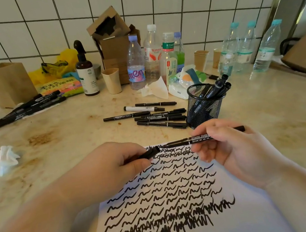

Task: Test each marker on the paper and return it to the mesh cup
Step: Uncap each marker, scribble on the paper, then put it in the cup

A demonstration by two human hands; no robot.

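My right hand (228, 146) grips a black marker (194, 139) level above the paper, its bare tip pointing left. My left hand (115, 163) pinches the marker's black cap (151, 153), a short gap away from the tip. The white paper (249, 218) below is covered with rows of black squiggles. The black mesh cup (203, 105) stands just beyond my right hand with several markers in it. Several loose black markers (158, 115) lie on the counter left of the cup.
Another bunch of black markers (25, 111) lies at the far left. A crumpled tissue (7, 158) sits left of the paper. Plastic bottles (152, 57), paper cups (111, 81), a brown pump bottle (86, 72) and cardboard boxes (113, 41) line the tiled wall behind.
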